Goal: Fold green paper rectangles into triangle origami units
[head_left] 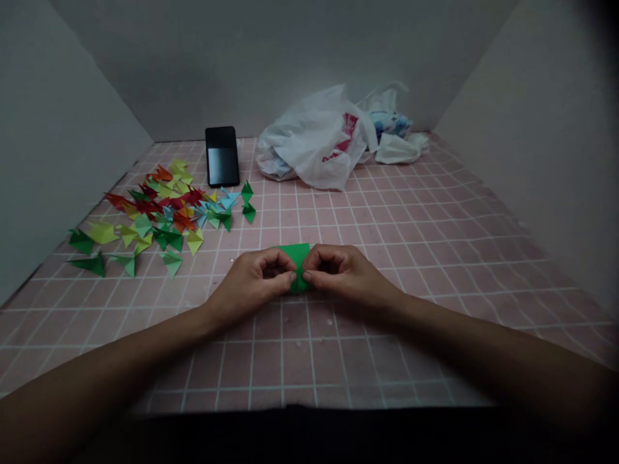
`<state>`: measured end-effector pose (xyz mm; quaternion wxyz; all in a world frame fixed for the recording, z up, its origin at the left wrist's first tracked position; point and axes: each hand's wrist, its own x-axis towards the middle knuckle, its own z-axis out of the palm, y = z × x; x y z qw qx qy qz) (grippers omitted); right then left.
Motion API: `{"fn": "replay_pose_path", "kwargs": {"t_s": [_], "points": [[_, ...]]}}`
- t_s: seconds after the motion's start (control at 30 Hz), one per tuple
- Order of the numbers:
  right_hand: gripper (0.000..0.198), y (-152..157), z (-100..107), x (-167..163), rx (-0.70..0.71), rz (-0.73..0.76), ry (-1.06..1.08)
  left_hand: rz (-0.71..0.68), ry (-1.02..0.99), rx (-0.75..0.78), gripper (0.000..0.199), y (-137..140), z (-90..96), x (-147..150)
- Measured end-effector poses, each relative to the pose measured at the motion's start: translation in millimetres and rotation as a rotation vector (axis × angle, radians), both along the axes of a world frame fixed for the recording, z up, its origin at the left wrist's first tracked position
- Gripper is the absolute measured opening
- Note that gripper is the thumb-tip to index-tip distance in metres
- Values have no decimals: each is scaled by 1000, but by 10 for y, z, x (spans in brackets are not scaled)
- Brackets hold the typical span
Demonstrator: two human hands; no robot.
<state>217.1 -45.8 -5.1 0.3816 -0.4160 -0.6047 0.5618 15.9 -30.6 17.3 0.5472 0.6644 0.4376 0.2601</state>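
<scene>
A small piece of green paper is held between my two hands, low over the pink checked tablecloth in the middle of the view. My left hand pinches its left side between thumb and fingers. On the right side, my right hand grips it in the same way, with the fingertips of both hands almost meeting. Parts of the paper's lower half are covered by my fingers, so its folds are hard to make out.
Many folded paper pieces in red, orange, yellow, green and blue lie scattered at the left. Behind them is a black phone. A crumpled white plastic bag and a blue-and-white packet sit by the back wall.
</scene>
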Motion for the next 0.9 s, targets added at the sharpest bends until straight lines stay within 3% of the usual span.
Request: {"fn": "replay_pose_path", "kwargs": {"t_s": [0.27,0.57,0.77,0.9], "points": [[20,-14,27,-11,-41,-1,-18,5,12,-20,18,-13,37,25],[17,-20,6,-10,82,27,24,82,-10,29,16,-11,10,11],[16,-16,-12,5,408,50,-52,134,-99,41,13,-30,-2,13],[13,-31,-31,-6,428,7,-114,134,-141,-5,11,-57,-13,22]]}}
